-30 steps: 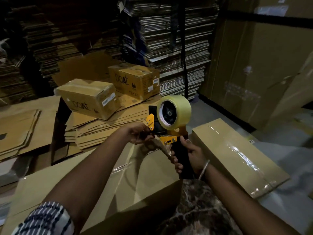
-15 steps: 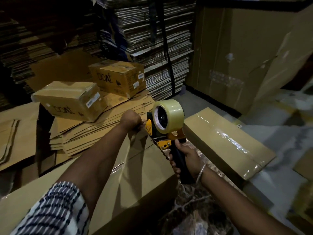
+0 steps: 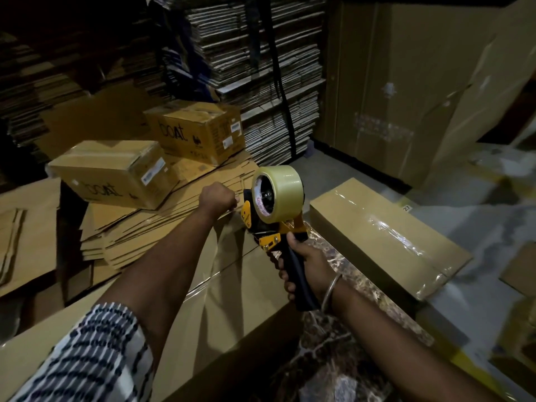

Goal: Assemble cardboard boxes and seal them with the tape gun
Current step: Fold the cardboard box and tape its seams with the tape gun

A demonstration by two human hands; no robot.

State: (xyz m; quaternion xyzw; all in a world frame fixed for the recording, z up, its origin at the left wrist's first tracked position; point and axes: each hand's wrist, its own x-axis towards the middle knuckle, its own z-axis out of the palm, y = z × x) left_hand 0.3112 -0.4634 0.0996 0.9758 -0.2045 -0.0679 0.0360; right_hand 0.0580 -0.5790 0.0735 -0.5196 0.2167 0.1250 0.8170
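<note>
I read this as the start of a tape run: my right hand [image 3: 307, 264] has its grip curled tight round the black handle of the yellow-and-black tape gun [image 3: 271, 219], which carries a fat roll of clear packing tape [image 3: 280, 195], and the gun's front sits low at the far end of the large plain brown cardboard box [image 3: 232, 291] lying in front of me. My left hand [image 3: 219, 198] is fisted just beside the gun's nose, its grip seemingly pinching the free tape end, though the strip itself is too faint for me to be sure. To do this well I would anchor that end past the box's edge, keep the gun tilted so the tape stays taut, and draw it back along the seam in one steady pull, pressing as I go. No desk here; the box sits on a dim floor [image 3: 478, 256], with a long flat brown carton under glossy tape [image 3: 385, 236] to the right, two sealed brown printed boxes [image 3: 116, 172] on a pile of flattened cardboard sheets [image 3: 139, 230] to the left, and tall stacks of flat cartons [image 3: 255, 68] behind
</note>
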